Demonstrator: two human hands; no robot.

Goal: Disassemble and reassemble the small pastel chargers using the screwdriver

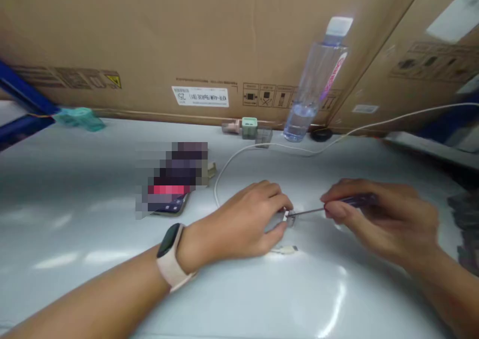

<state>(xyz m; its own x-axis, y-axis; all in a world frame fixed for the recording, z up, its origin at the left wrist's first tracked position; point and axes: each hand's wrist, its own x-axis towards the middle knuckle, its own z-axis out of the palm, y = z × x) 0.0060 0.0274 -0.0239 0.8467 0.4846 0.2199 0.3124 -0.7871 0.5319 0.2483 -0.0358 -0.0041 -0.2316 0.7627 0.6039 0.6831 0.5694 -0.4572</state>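
Screwdriver (pixel 355 200) in right hand (pixel 392 222), front end in a thumb-and-forefinger pinch, state of the remaining fingers impossible to tell. Small white-and-clear piece (pixel 286 216) in left hand (pixel 250 219), pinched between thumb and forefinger, other fingers bent close together; location between the hands, well in from the far edge of the table (pixel 93 194), contact with the surface unclear. Shaft (pixel 309 212) nearly level, tip at the piece. To work well, keep the left pinch firm and both fingertips clear of the tip's line. Brace the right wrist, apply short, light pressure, and avoid slipping toward the left hand. Check the cable (pixel 314 153) and the white plug (pixel 289 250) just beside the left thumb for snags. Readable markings: label (pixel 202 96) on the carton (pixel 130 40) behind the far edge, upside down, apparently "KFR-46W/BpR3E(B1)", with "25" near the left end. Beside the label, handling pictograms (pixel 281 95); farther left, a yellow warning triangle (pixel 114 81). On the bottle (pixel 316 77) near the far edge, pink lettering, tilted and too blurred for certain reading. On the phone (pixel 174 207), display obscured, nothing legible.
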